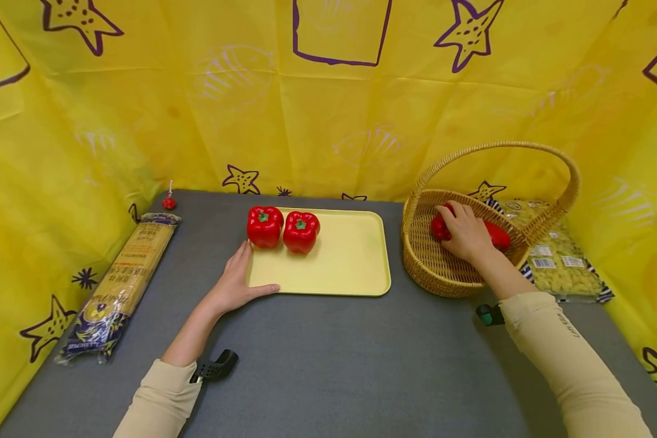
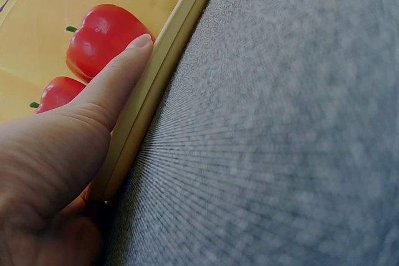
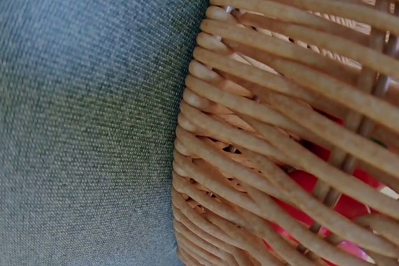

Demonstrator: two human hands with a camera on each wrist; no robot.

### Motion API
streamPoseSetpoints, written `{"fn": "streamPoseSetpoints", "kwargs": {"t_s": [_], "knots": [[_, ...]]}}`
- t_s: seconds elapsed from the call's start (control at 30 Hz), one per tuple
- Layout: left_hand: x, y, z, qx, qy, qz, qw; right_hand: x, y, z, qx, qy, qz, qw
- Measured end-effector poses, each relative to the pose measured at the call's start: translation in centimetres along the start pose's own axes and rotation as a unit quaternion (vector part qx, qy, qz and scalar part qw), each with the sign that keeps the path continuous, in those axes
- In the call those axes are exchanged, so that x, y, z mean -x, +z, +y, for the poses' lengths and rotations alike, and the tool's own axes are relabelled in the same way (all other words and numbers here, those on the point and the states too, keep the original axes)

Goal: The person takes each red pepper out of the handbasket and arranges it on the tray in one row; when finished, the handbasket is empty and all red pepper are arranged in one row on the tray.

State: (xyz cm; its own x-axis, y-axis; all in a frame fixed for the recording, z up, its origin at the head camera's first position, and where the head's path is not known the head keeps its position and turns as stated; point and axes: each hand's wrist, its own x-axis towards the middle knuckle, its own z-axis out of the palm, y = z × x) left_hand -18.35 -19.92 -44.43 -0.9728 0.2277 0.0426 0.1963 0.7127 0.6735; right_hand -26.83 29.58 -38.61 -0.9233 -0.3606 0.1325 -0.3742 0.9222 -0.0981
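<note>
My left hand touches the left front corner of a pale yellow tray. Its thumb lies straight along the front rim, and its other fingers extend along the left side. Two red bell peppers with green stems stand side by side at the tray's back left. Inside the wicker basket, my right hand grips a red bell pepper, partly covered by the fingers. Another red item shows right of that hand. The right wrist view shows mostly basket weave, with red behind it.
A pack of spaghetti lies at the left, near a small red object with a white stick. Behind the basket's tall arched handle, a clear bag of pasta lies at the right. Yellow patterned cloth encloses the grey table.
</note>
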Motion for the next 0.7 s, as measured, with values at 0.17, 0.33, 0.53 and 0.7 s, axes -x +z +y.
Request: {"fn": "streamPoseSetpoints", "kwargs": {"t_s": [0.17,0.33,0.53,0.7], "knots": [[0.0,0.0,0.1,0.000,-0.005,-0.003,1.0000,0.1,0.0,-0.2,-0.018,0.000,0.004,0.9998],[0.1,0.0,0.1,-0.001,-0.007,-0.005,1.0000,0.2,-0.1,-0.4,-0.040,-0.011,0.018,0.9990],[0.0,0.0,0.0,-0.001,-0.005,-0.005,1.0000,0.6,-0.1,-0.4,-0.064,-0.015,0.039,0.9971],[-0.1,0.1,-0.1,-0.003,0.004,-0.002,1.0000,1.2,-0.2,-0.6,-0.091,-0.014,0.055,0.9942]]}}
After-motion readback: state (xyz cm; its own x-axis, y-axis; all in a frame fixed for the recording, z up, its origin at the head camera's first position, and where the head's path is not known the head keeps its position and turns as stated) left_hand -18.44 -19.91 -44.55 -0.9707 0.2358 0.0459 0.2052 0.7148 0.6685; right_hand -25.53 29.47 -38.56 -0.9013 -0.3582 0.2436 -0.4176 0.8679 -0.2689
